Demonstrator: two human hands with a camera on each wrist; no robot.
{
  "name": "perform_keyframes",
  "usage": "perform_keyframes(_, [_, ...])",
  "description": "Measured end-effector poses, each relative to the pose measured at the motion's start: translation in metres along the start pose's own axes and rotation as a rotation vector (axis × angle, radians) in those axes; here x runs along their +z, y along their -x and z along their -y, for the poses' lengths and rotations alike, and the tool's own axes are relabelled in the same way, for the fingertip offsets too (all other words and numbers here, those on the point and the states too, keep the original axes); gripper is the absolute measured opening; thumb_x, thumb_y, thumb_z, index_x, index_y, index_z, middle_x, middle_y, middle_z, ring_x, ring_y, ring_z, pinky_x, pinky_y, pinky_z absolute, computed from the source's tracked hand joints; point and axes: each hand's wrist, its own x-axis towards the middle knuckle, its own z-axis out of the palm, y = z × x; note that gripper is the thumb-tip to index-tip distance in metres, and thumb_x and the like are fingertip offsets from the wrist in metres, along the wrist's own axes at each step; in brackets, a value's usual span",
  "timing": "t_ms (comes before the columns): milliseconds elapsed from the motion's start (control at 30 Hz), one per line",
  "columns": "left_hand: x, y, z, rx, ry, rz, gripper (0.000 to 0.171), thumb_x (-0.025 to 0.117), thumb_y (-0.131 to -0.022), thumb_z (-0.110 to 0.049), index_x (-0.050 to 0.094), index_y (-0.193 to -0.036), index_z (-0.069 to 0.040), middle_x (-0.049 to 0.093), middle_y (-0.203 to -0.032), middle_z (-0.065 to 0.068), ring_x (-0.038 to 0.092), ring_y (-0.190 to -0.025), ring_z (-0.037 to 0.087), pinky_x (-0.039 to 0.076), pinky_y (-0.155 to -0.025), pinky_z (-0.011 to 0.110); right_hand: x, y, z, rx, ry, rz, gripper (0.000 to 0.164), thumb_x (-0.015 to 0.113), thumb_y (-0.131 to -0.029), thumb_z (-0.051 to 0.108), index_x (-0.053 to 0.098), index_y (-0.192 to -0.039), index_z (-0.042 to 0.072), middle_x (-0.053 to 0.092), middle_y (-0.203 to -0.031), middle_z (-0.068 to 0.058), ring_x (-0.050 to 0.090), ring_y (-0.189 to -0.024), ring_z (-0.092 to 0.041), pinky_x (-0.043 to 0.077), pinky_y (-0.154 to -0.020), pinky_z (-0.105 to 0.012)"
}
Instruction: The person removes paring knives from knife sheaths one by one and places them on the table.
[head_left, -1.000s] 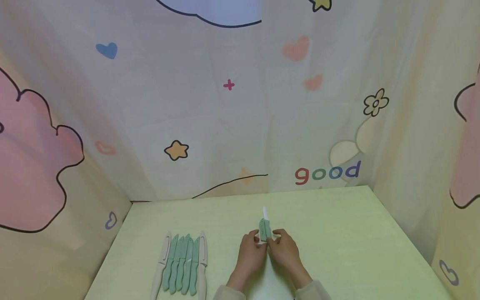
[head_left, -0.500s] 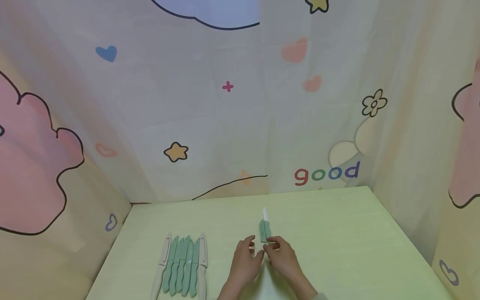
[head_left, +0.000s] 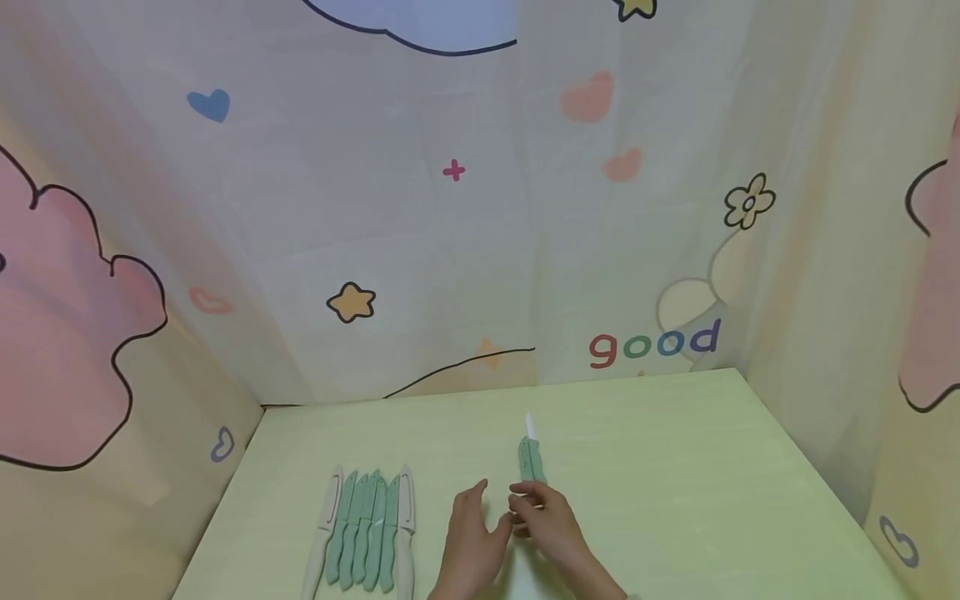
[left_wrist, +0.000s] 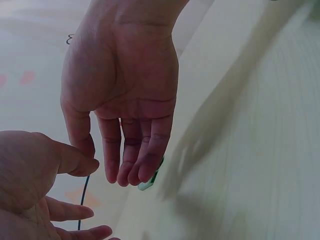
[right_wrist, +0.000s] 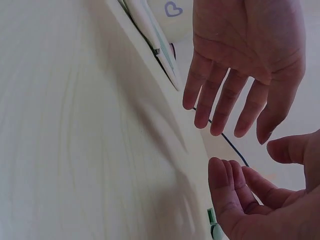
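green with a white tip, a knife-like tool (head_left: 528, 458) lies on the pale table (head_left: 675, 483), just beyond the right hand (head_left: 547, 523), whose fingers are loosely bent. the left hand (head_left: 472, 540), its thumb and fingers spread apart, hovers beside the right one. well to the left, green and off-white knives (head_left: 365, 508) lie side by side in a row.

The head view is softly and evenly lit, the tabletop (head_left: 712, 475) being shown brighter than the greyish backdrop (head_left: 420, 225). Both wrist views are dimmer, and the palms (left_wrist: 122, 85) are left in shade. Long, soft-edged shadows are cast across the tabletop, from one o'clock toward six in the left wrist view, and from eleven toward six in the right.
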Motion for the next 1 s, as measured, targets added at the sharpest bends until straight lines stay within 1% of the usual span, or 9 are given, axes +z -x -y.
perform_keyframes(100, [-0.003, 0.001, 0.002, -0.009, -0.012, -0.018, 0.061, 0.066, -0.088, -0.026, 0.044, -0.139, -0.001, 0.044, -0.134, 0.022, 0.043, -0.12, 0.037, 0.045, -0.097, 0.059, 0.002, 0.002, 0.0, 0.0, -0.013, 0.017, 0.038, 0.06, -0.095, 0.019, 0.057, -0.123, -0.006, 0.064, -0.097, -0.015, 0.065, -0.081, -0.02, 0.061, -0.071, -0.039])
perform_keyframes(267, [-0.011, 0.006, 0.003, -0.041, -0.019, -0.038, 0.061, 0.069, -0.087, -0.027, 0.046, -0.137, 0.0, 0.044, -0.133, 0.023, 0.044, -0.119, 0.038, 0.045, -0.096, 0.06, 0.005, 0.004, 0.002, 0.026, -0.043, 0.043, 0.039, 0.059, -0.095, 0.019, 0.057, -0.125, -0.005, 0.065, -0.1, -0.014, 0.065, -0.083, -0.02, 0.061, -0.073, -0.037])
perform_keyframes(467, [-0.018, 0.013, 0.003, -0.065, -0.03, -0.067, 0.062, 0.07, -0.086, -0.027, 0.046, -0.136, 0.001, 0.043, -0.134, 0.023, 0.043, -0.12, 0.038, 0.045, -0.096, 0.06, 0.009, 0.007, 0.004, 0.05, -0.076, 0.086, 0.041, 0.058, -0.095, 0.02, 0.056, -0.128, -0.005, 0.065, -0.108, -0.017, 0.065, -0.085, -0.021, 0.061, -0.075, -0.039])
perform_keyframes(567, [-0.021, 0.017, 0.004, -0.056, -0.053, -0.091, 0.064, 0.072, -0.085, -0.029, 0.046, -0.136, 0.001, 0.043, -0.134, 0.022, 0.042, -0.121, 0.038, 0.044, -0.096, 0.059, 0.013, 0.008, 0.004, 0.05, -0.099, 0.116, 0.041, 0.057, -0.096, 0.02, 0.055, -0.129, -0.005, 0.064, -0.114, -0.02, 0.065, -0.087, -0.02, 0.06, -0.077, -0.039])
perform_keyframes(733, [-0.029, 0.026, 0.005, -0.047, -0.099, -0.126, 0.069, 0.073, -0.085, -0.032, 0.045, -0.138, 0.001, 0.04, -0.136, 0.024, 0.039, -0.121, 0.042, 0.043, -0.095, 0.062, 0.021, 0.011, 0.003, 0.043, -0.167, 0.175, 0.042, 0.056, -0.097, 0.019, 0.053, -0.13, -0.008, 0.063, -0.117, -0.023, 0.064, -0.09, -0.02, 0.059, -0.081, -0.044])
perform_keyframes(900, [-0.039, 0.031, 0.003, -0.097, -0.124, -0.127, 0.072, 0.073, -0.084, -0.033, 0.042, -0.14, 0.001, 0.036, -0.141, 0.026, 0.034, -0.125, 0.045, 0.041, -0.096, 0.065, 0.03, 0.015, 0.005, 0.044, -0.204, 0.243, 0.044, 0.055, -0.098, 0.022, 0.052, -0.131, -0.007, 0.062, -0.118, -0.023, 0.063, -0.093, -0.022, 0.058, -0.083, -0.044])
perform_keyframes(1000, [-0.044, 0.032, 0.005, -0.132, -0.141, -0.131, 0.073, 0.073, -0.082, -0.031, 0.042, -0.14, 0.002, 0.036, -0.141, 0.028, 0.032, -0.125, 0.046, 0.039, -0.098, 0.065, 0.036, 0.016, 0.005, 0.05, -0.221, 0.265, 0.043, 0.055, -0.098, 0.021, 0.052, -0.13, -0.008, 0.063, -0.116, -0.024, 0.063, -0.093, -0.022, 0.058, -0.083, -0.044])
